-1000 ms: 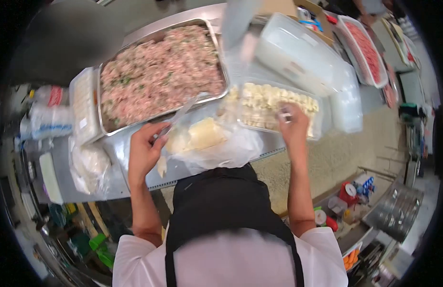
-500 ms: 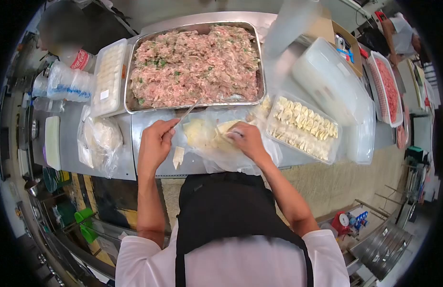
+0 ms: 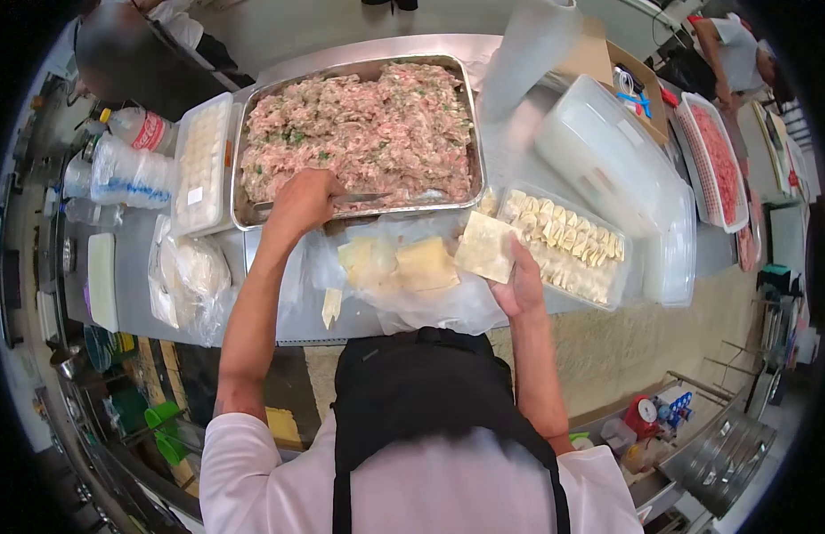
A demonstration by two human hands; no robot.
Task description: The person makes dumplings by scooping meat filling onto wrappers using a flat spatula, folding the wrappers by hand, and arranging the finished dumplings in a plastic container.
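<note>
Over the front edge of the metal tray of minced meat (image 3: 359,133), my left hand (image 3: 307,203) is closed round a metal utensil (image 3: 363,197) whose tip touches the meat. My right hand (image 3: 519,283) holds a square dough wrapper (image 3: 485,246) out flat between thumb and fingers. Between my hands, stacked wrappers (image 3: 427,264) lie on a plastic bag (image 3: 430,305). Just right of the held wrapper is a clear container with rows of folded dumplings (image 3: 564,233). A small dough scrap (image 3: 331,307) lies near the table's front edge.
Left of the tray stand a lidded white container (image 3: 203,160), a bagged dough bundle (image 3: 188,271), and a bottle (image 3: 141,129). Clear plastic containers (image 3: 608,156), a cardboard box (image 3: 639,89) and a basket of red meat (image 3: 715,160) stand right. Other people are at the far side.
My left hand has moved up over the tray, bringing the utensil into the meat. My right hand has gone from the wrapper stack to the right, lifting one wrapper.
</note>
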